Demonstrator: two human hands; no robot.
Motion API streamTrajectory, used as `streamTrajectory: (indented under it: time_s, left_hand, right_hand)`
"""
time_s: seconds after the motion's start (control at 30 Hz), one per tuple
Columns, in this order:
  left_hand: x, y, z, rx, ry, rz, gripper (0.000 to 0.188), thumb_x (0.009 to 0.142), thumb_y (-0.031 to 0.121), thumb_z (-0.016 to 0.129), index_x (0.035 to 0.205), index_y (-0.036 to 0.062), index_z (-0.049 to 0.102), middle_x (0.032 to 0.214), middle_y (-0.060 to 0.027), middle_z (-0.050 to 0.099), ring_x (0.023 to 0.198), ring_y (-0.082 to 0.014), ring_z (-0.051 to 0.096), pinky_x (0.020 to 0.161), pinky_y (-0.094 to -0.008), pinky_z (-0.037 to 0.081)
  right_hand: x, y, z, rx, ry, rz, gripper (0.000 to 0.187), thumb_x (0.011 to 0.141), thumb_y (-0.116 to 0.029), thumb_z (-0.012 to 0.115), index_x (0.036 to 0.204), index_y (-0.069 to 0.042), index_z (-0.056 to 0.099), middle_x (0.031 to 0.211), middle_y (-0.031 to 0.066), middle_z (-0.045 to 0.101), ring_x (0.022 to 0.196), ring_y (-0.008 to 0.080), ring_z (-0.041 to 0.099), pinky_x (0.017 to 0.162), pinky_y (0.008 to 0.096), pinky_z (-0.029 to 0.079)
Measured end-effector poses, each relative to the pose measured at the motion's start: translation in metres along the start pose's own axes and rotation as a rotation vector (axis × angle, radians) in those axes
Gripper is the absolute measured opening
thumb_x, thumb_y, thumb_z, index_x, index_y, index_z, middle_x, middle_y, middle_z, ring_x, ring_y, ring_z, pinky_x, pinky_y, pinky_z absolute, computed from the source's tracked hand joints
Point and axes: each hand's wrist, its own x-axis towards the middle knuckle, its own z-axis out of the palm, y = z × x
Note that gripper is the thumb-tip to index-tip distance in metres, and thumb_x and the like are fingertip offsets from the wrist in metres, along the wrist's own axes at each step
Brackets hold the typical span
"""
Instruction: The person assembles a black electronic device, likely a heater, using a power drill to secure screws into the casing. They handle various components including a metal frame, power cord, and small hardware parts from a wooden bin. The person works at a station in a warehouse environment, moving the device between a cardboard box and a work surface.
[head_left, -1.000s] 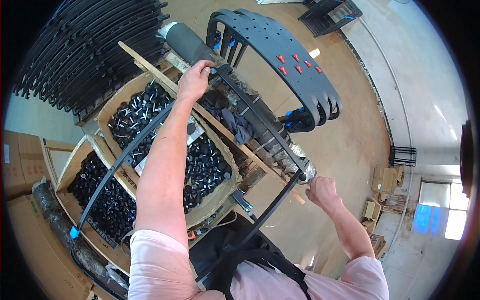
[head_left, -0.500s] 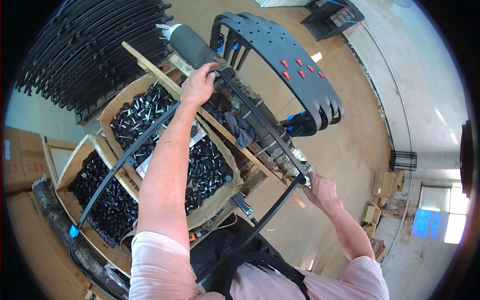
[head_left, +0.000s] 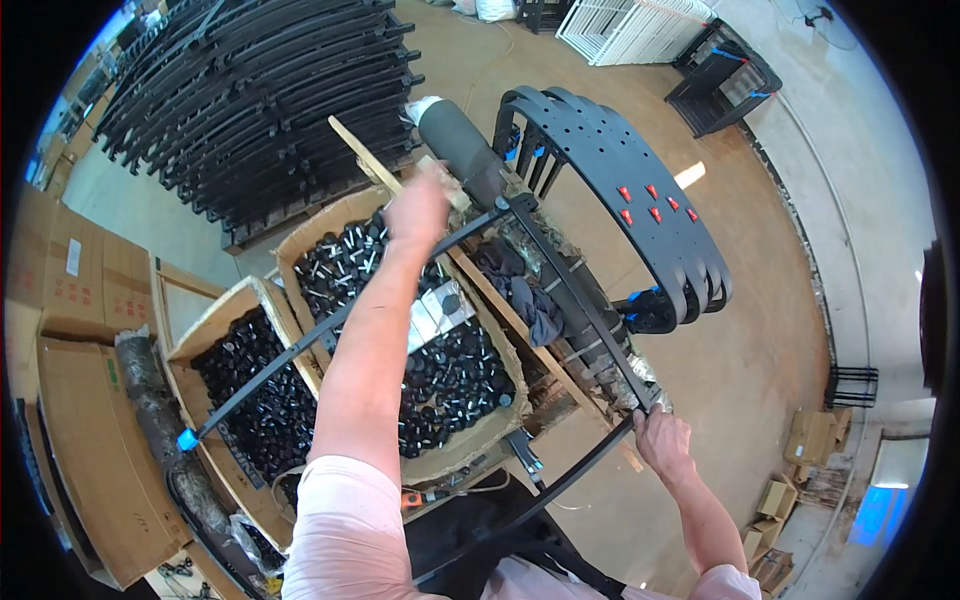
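A black metal frame (head_left: 580, 292), made of square tubes with two long side bars, rests across a padded roll and reaches back toward my body. Just left of its far corner, my left hand (head_left: 418, 212) is in the air above the box edge, off the frame. Motion blurs its fingers, so whether it holds anything is unclear. My right hand (head_left: 663, 440) is closed around the frame's near right corner. A blue cap (head_left: 188, 439) covers the end of the left side bar. Beneath my left arm lie black screw-in feet (head_left: 455, 385) with metal studs, in a cardboard box (head_left: 515, 365).
Small black parts (head_left: 255, 400) fill another box on the left. Beyond stand stacked black frames (head_left: 250, 110). Curved black panels (head_left: 620, 160) with red pieces hang over the far side of the padded roll (head_left: 460, 145). A wooden strip (head_left: 362, 152) sticks out past the box.
My left hand has let go of the frame's far corner and moved left of it. The right hand still grips the near corner. The whole view has shifted, showing more of the room beyond.
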Motion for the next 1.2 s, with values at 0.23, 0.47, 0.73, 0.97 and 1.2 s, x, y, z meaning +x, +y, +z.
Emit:
streamTrajectory:
  time_s: [0.23,0.47,0.73,0.97,1.2]
  left_hand:
    - [-0.006,0.018,0.023,-0.046,0.493,0.342,0.074,0.092,0.056,0.078,0.137,-0.0006,0.061,0.124,-0.0245,0.071,0.116,-0.0403,0.068,0.102,-0.0494,0.054]
    - [0.005,-0.022,0.002,0.081,0.265,0.158,0.072,0.093,0.052,0.079,0.142,0.0022,0.059,0.131,-0.0225,0.069,0.114,-0.0401,0.07,0.099,-0.0487,0.057]
    - [-0.009,0.051,0.002,0.393,-0.051,0.181,0.075,0.101,0.073,0.053,0.105,0.0034,0.081,0.102,-0.0204,0.08,0.099,-0.0368,0.079,0.085,-0.0497,0.062]
    - [0.013,0.056,0.034,0.376,-0.089,0.514,0.039,0.098,0.04,0.073,0.101,0.0013,0.079,0.105,-0.0199,0.08,0.105,-0.0383,0.076,0.091,-0.0495,0.059]
    - [0.011,0.014,0.031,0.305,0.075,0.707,0.037,0.098,0.038,0.072,0.114,0.0041,0.071,0.112,-0.0153,0.073,0.114,-0.0357,0.067,0.102,-0.0479,0.053]
  right_hand:
    - [0.008,-0.004,-0.006,-0.013,-0.005,-0.054,0.047,0.108,-0.04,0.054,0.103,0.005,0.065,0.078,0.0246,0.075,0.076,0.0426,0.076,0.072,0.0543,0.06]
    - [0.004,0.004,-0.002,-0.014,0.034,-0.069,0.047,0.108,-0.041,0.054,0.102,0.004,0.066,0.076,0.0221,0.075,0.075,0.0403,0.077,0.07,0.0514,0.061]
    - [0.005,0.009,-0.005,0.012,0.01,-0.06,0.047,0.106,-0.042,0.058,0.102,0.004,0.067,0.079,0.0224,0.075,0.078,0.042,0.077,0.073,0.0526,0.06]
    - [-0.001,0.009,-0.004,0.075,0.091,-0.117,0.041,0.1,-0.038,0.069,0.101,0.003,0.069,0.081,0.0264,0.074,0.082,0.0461,0.075,0.076,0.0552,0.059]
    - [0.006,0.0,-0.004,0.104,0.093,-0.09,0.04,0.102,-0.037,0.065,0.098,0.003,0.069,0.083,0.0293,0.074,0.08,0.0495,0.073,0.074,0.0577,0.058]
